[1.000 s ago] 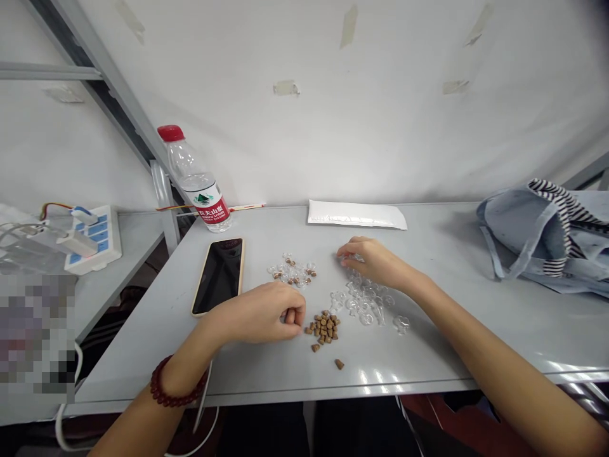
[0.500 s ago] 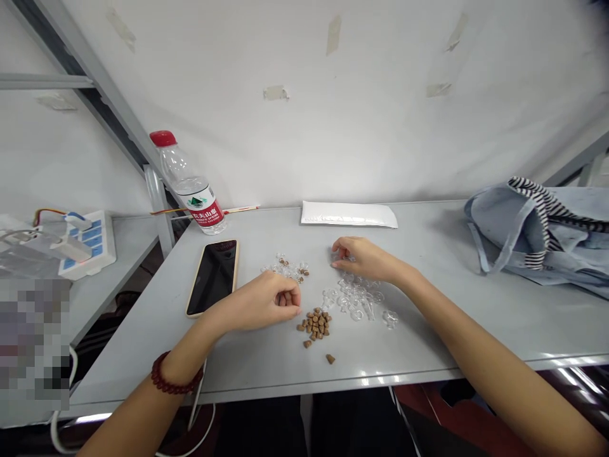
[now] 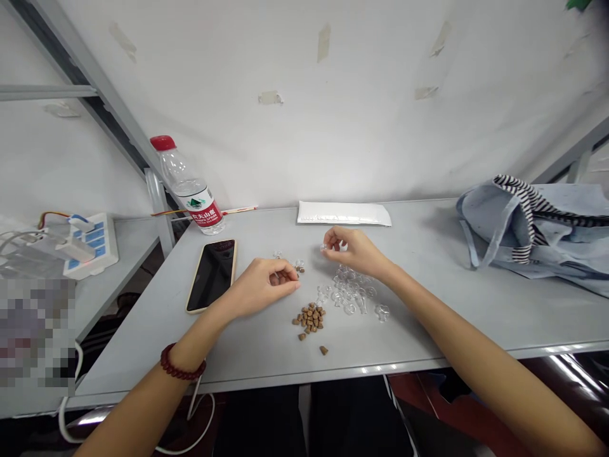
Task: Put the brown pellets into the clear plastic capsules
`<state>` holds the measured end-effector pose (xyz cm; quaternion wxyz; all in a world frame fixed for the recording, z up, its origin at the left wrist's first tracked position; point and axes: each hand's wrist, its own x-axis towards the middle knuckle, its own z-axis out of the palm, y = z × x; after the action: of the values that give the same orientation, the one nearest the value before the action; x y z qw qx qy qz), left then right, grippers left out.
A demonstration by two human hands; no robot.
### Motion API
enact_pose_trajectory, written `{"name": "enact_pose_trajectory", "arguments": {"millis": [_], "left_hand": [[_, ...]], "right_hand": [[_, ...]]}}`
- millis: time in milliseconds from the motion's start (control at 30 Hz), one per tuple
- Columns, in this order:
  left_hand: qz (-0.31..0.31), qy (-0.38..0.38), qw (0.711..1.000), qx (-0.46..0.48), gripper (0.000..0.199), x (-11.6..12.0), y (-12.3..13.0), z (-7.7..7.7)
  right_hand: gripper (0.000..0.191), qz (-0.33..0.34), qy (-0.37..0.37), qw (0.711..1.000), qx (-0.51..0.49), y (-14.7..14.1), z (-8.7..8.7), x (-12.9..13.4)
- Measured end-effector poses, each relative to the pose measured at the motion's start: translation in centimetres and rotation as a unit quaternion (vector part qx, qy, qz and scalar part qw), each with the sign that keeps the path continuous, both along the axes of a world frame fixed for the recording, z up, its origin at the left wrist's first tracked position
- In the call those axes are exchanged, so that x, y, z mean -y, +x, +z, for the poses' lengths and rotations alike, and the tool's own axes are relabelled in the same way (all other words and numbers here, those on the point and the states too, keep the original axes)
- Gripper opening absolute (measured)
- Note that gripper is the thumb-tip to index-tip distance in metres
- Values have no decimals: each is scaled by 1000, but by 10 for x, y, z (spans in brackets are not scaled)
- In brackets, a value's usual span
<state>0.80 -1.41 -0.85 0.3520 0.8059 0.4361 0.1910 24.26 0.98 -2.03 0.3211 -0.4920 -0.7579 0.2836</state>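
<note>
My right hand (image 3: 349, 249) is raised above a loose heap of small clear plastic pieces (image 3: 352, 285), some with ring-shaped parts. Pinched in its fingertips is one small clear plastic piece (image 3: 323, 247). My left hand (image 3: 271, 282) is closed, thumb against curled fingers, and what it holds, if anything, is hidden. Just in front of it lies a pile of brown kibble-like pellets (image 3: 310, 317), with one single pellet (image 3: 324, 350) nearer the table edge. Behind the left hand, a few clear pieces (image 3: 299, 264) lie with brown bits among or inside them, partly covered by the hand.
A phone (image 3: 212, 276) lies left of my left hand, and a water bottle (image 3: 197, 200) with a red cap stands behind it. A white packet (image 3: 343, 213) rests near the wall. At right is a light blue fabric bag (image 3: 499, 222); a power strip (image 3: 92, 244) is at far left.
My right hand has lifted from the clear heap and moved slightly left, now with a clear piece showing at its fingertips. My left hand has shifted a little away from me, still closed.
</note>
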Motion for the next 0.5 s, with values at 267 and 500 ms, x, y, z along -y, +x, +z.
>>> {"name": "enact_pose_trajectory", "arguments": {"millis": [267, 500], "left_hand": [[45, 47, 993, 94, 14, 3, 8, -8], [54, 109, 975, 187, 11, 8, 12, -11]], "right_hand": [[22, 52, -147, 956, -250, -19, 9, 16], [21, 76, -196, 946, -248, -26, 6, 21]]}}
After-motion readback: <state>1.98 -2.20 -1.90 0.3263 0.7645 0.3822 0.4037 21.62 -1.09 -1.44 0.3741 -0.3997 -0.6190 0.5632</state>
